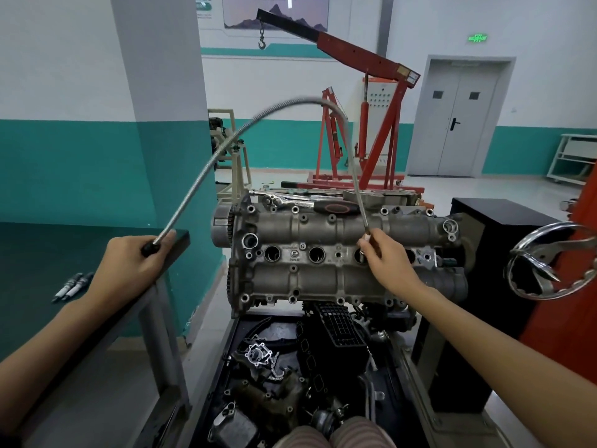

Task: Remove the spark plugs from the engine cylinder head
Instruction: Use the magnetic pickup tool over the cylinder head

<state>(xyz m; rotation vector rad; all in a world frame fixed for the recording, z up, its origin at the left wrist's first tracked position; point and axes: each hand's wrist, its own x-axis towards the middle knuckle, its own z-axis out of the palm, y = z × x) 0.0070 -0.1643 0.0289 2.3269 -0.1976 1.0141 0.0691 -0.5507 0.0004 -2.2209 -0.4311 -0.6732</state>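
The grey cylinder head [323, 253] sits on a stand ahead of me, with a row of round spark plug wells [273, 253] across its middle. A long flexible metal pick-up tool [226, 147] arches over it. My left hand [129, 263] grips its black handle at the left. My right hand [384, 257] pinches the tool's thin tip end just above the third well; a small white piece shows at my fingertips. Two removed spark plugs [72, 286] lie on the dark bench at the left.
A ratchet with a red-and-black handle [310, 205] lies on the head's far edge. A chrome handwheel [555, 260] juts out at the right. A tray of engine parts [290, 376] sits below. A red engine crane [365, 124] stands behind.
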